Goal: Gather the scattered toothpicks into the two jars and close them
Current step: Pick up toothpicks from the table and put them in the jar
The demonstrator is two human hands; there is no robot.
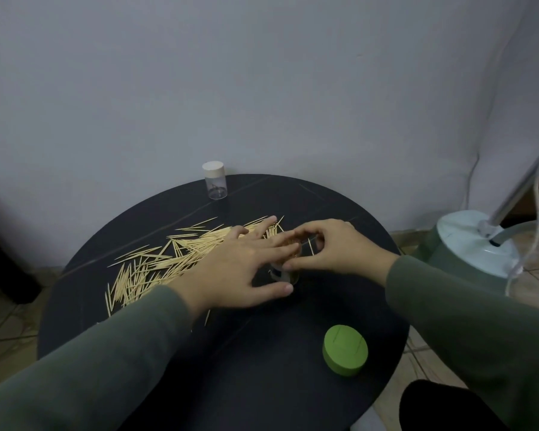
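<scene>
1. Black and smooth, the round table fills the lower middle of the frame, with faint pale veins crossing its matte top.
2. Pale wooden toothpicks lie in a loose fan across the left half of the table, thin and pointed, many overlapping (a few single ones stray toward the upper edge of the pile).
3. A small clear jar stands upright at the far edge of the table, upper centre-left of the frame, cylindrical, with a cream cap on it; well apart from the hands.
4. A second clear jar stands open at the centre of the table between the two hands, mostly hidden by them; a bundle of toothpicks shows at its mouth.
5. The left hand reaches in from the lower left in an olive sleeve, fingers straight and spread, lying over the near edge of the pile; its thumb sits just beside the jar's base. It grips nothing I can see.
6. The right hand comes from the right, fingers curled over the jar's mouth, pinching toothpicks there.
7. A green lid, a squat matte cylinder, lies on the table in the lower right, apart from both hands.
8. A pale glossy appliance base with clear tubing sits on the tiled floor at the right edge.
</scene>
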